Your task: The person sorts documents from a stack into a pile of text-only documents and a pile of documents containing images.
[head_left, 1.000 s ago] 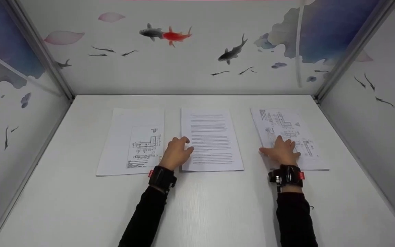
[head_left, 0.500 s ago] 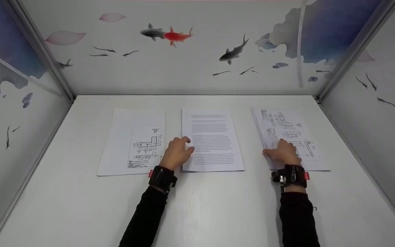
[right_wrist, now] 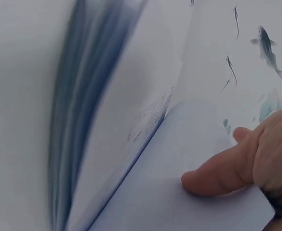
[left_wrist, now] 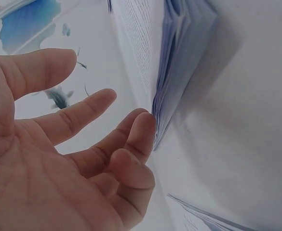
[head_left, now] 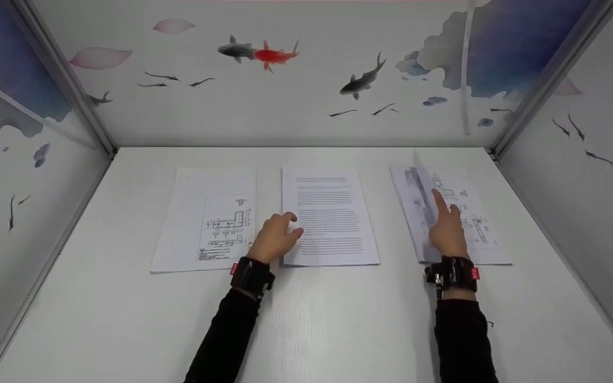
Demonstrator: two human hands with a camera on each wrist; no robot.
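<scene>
In the head view, my left hand (head_left: 275, 236) hovers with relaxed fingers at the left edge of the middle stack of printed paper (head_left: 330, 218). The left wrist view shows the palm and loosely bent fingertips close beside the edge of that stack, holding nothing. My right hand (head_left: 449, 229) is over the right stack of technical drawings (head_left: 479, 250). It pinches the top sheet (right_wrist: 213, 144), whose left side is raised off the pile. The thumb lies against the sheet's blank underside in the right wrist view; the other fingers are mostly hidden behind the paper.
A left stack (head_left: 179, 223), with a drawing on its top page, lies beside my left hand. All the stacks rest in a row on a white table (head_left: 312, 324). Panels painted with fish (head_left: 274, 55) enclose the back and sides.
My right hand has shifted slightly right and turned, its index finger now stretched forward. The left side of the top drawing sheet has come up off the stack. My left hand stays put.
</scene>
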